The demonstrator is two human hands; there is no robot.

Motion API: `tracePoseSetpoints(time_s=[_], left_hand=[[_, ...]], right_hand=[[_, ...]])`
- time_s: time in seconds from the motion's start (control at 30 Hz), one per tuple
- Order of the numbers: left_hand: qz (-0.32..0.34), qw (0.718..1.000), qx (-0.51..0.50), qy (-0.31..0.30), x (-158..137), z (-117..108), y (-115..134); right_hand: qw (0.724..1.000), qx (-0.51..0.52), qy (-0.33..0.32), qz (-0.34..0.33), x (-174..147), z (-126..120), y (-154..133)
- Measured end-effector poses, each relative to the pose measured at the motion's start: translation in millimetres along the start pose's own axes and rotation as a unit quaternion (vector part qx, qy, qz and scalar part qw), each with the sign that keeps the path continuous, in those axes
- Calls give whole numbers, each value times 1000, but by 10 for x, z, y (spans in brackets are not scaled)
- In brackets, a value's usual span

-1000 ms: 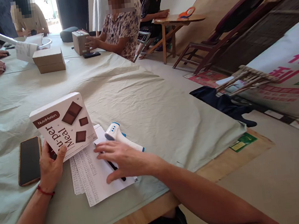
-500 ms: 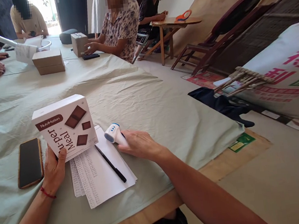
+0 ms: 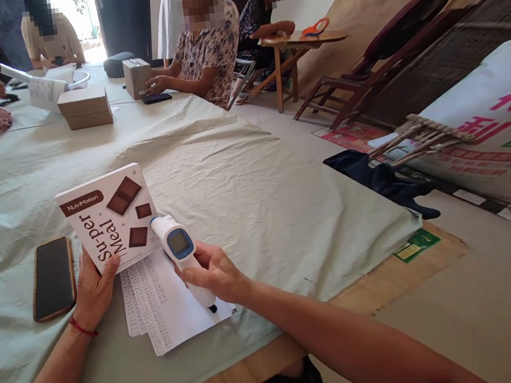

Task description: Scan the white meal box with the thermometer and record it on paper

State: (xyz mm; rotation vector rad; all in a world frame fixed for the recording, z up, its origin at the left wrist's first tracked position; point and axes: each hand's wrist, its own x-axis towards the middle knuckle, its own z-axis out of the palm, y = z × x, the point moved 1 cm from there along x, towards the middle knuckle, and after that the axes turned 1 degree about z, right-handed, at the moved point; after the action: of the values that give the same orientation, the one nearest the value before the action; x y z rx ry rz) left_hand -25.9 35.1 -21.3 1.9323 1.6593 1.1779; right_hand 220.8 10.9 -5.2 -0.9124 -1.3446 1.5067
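Note:
My left hand (image 3: 95, 286) grips the lower left of a white NutriMotion box (image 3: 122, 197), which is tilted, its printed front toward me. A white and blue infrared thermometer (image 3: 162, 230) sits in my right hand (image 3: 216, 273), fingers wrapped round its handle. Its small grey screen faces me, and its front end is close to the box's right edge; whether they touch I cannot tell. Beneath both lie sheets of paper (image 3: 169, 324) with rows of handwriting. A black pen (image 3: 213, 309) rests on them, mostly hidden behind the thermometer. Left of the box lies a phone (image 3: 52, 279).
A green cloth (image 3: 244, 174) covers the table. Farther back stand a brown carton (image 3: 87, 112) and another carton (image 3: 135, 79) touched by a seated person's hands. Other people sit around. A wooden chair (image 3: 349, 82) and a large white sack (image 3: 496, 121) are at the right.
My right hand has raised and turned the thermometer, bringing it left toward the box, so its screen now shows and it covers most of the pen. The box has tilted slightly.

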Motion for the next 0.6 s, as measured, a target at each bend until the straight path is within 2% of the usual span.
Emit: tracePoseSetpoints(time_s=[0.13, 0.33, 0.6], left_hand=[[-3, 1000, 0, -1, 4, -1, 4], [-9, 1000, 0, 4, 5, 5, -1], [-7, 1000, -7, 13, 10, 4, 29]], right_hand=[[999, 29, -5, 14, 43, 36, 39], [996, 45, -64, 44, 71, 157, 81], [994, 52, -55, 75, 141, 182, 218]])
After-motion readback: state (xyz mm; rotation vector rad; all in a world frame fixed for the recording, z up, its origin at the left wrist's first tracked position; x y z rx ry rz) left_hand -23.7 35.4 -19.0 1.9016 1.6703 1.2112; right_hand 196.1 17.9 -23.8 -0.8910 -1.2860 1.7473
